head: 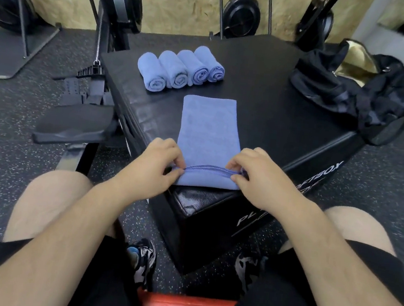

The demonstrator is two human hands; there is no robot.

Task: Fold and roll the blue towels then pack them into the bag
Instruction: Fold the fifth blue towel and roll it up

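Folded blue towel (207,128) flat at centre of frame on black plyo box (265,84), long axis running from lower frame toward upper frame, far short edge square to that axis, near short edge right at box's lower corner and turned over into a first narrow roll. Left hand (156,165) pinching left end of that rolled edge between thumb and fingertips; right hand (259,176) pinching right end likewise, both closed on cloth. Bare black surface open beyond far edge, up to four rolled towels (179,69) lined side by side in upper centre-left, touching one another, spiral ends facing lower frame, axes tilted toward upper right. Wide clear strip of box top right of flat towel, reaching black duffel bag (352,91) at upper right, slumped over box's right edge, mouth open on gold lining. Little margin left of towel before box's left edge, with rowing machine seat (74,124) just beyond at middle left. Speckled rubber floor (5,137) all around; knees flanking lower corner of box.
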